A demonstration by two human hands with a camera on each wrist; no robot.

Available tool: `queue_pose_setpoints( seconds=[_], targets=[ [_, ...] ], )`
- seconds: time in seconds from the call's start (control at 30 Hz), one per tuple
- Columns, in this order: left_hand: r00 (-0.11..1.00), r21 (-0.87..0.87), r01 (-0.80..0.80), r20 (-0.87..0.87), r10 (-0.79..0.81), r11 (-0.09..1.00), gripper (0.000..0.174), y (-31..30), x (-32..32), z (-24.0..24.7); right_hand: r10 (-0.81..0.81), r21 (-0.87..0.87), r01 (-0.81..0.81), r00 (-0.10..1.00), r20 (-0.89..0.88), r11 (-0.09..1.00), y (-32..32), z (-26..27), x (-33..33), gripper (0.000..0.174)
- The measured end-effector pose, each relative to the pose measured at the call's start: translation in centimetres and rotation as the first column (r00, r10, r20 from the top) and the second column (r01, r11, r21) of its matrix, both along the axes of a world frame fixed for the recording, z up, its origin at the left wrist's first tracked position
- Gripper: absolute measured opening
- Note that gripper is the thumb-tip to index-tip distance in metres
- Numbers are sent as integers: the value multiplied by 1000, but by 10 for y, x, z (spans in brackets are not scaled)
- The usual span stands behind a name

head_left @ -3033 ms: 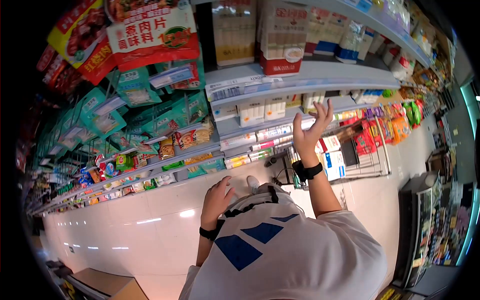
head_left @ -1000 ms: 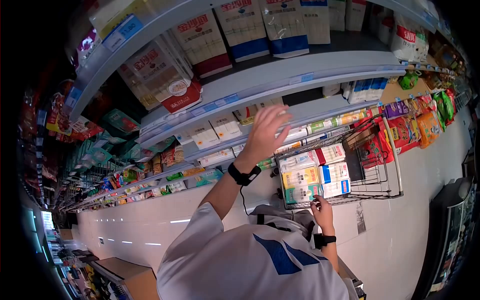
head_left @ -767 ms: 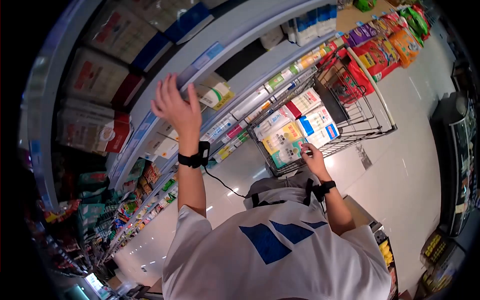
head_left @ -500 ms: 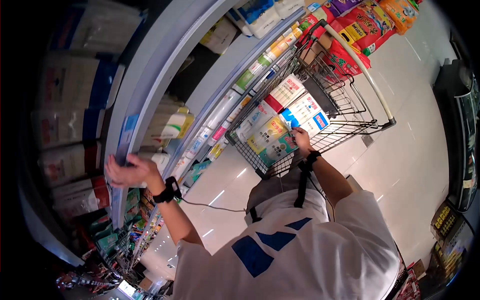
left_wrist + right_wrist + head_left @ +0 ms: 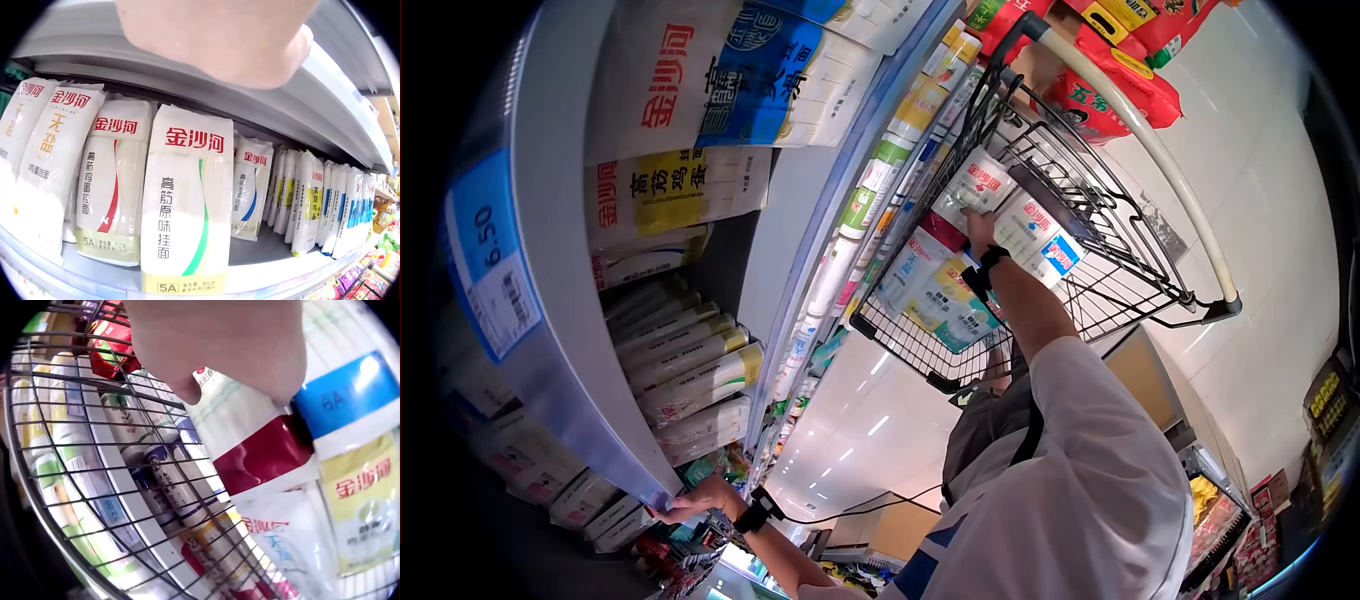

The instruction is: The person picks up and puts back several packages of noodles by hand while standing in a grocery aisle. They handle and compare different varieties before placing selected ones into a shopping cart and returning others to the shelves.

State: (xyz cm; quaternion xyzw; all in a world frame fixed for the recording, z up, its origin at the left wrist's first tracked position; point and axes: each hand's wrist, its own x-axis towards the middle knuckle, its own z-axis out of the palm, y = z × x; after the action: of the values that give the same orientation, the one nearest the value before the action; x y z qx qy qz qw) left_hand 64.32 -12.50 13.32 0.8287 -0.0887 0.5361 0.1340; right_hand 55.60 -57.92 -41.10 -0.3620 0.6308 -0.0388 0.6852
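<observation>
My left hand [image 5: 703, 497] touches the front edge of a store shelf [image 5: 590, 420], fingertips right at the lip. In the left wrist view that hand [image 5: 231, 37] fills the top, its fingertips hidden, above several upright packs of dried noodles [image 5: 187, 200]. My right hand [image 5: 982, 238] reaches into a wire shopping cart [image 5: 1090, 290], a finger touching a noodle pack with a maroon band [image 5: 975, 187]. In the right wrist view, the thumb and fingers of the right hand [image 5: 231, 350] lie over either side of that maroon-banded pack [image 5: 262, 453]. Blue-banded noodles [image 5: 353, 394] lie beside it.
Yellow noodle packs [image 5: 935, 295] and a teal pack [image 5: 970, 322] also lie in the cart. Its pale handle [image 5: 1145, 140] points away from the shelf. Rolled noodle bundles [image 5: 865, 205] line a low shelf beside the cart. Red bags [image 5: 1100, 90] stand beyond.
The view has turned and come closer to shelf and cart. My left hand moved from in front of the shelves down to the shelf edge; my right hand went from the teal pack to the maroon-banded one.
</observation>
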Motion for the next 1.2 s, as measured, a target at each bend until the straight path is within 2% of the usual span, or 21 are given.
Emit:
queue_pose_setpoints(
  seconds=[0.07,0.13,0.27,0.33,0.43,0.57,0.63,0.67,0.73,0.8,0.87,0.9,0.97,1.03,1.13,1.2],
  targets=[
    [999,27,-35,-5,36,999,65,4,-5,2,-68,22,68,998,-4,997,9,1,9,72],
    [997,35,-70,-18,71,997,67,-3,-6,2,-163,-28,161,982,-101,987,6,16,23,79],
    [998,-12,-51,-21,51,999,67,-15,-4,1,-184,8,191,954,-237,982,-3,23,40,88],
    [1000,-25,1,-21,-1,1000,65,-16,-5,1,-29,78,87,828,-560,993,-10,33,54,94],
    [1000,-44,23,-17,-24,999,65,-19,-2,0,-87,83,156,838,-539,984,-15,20,56,96],
    [998,-47,-54,-25,53,997,67,-11,-6,2,-103,15,123,882,-459,992,-8,24,47,107],
    [998,-44,-53,-25,52,998,69,-8,-4,1,-262,-197,208,912,-315,958,3,9,45,100],
    [998,-42,-52,-26,51,998,69,-6,-3,1,-263,-195,209,911,-316,958,5,3,43,100],
    [997,-1,-78,-4,78,997,69,-3,-3,1,-299,-156,284,951,-83,946,6,-2,36,93],
    [998,-4,-70,-4,70,998,69,2,-3,2,-327,-136,308,932,-154,942,7,-31,37,91],
    [998,-12,-63,1,63,998,68,3,-2,1,-394,-36,395,899,-192,918,6,-49,36,89],
    [997,-9,-73,2,73,997,67,0,-3,2,-393,-36,393,898,-197,919,-4,-32,35,89],
    [997,-9,-82,4,82,997,66,-1,-3,0,-221,170,272,938,-265,947,-26,5,37,103],
    [995,-17,-83,45,84,996,62,1,-2,0,-160,148,217,933,-323,965,-23,-12,32,101],
    [994,5,-88,66,87,996,60,-1,-1,0,-232,121,272,934,-272,955,-19,-20,30,94],
    [996,-11,-58,69,59,998,61,-6,1,0,-288,-19,288,952,-105,957,-13,-29,28,74]
  ],
)
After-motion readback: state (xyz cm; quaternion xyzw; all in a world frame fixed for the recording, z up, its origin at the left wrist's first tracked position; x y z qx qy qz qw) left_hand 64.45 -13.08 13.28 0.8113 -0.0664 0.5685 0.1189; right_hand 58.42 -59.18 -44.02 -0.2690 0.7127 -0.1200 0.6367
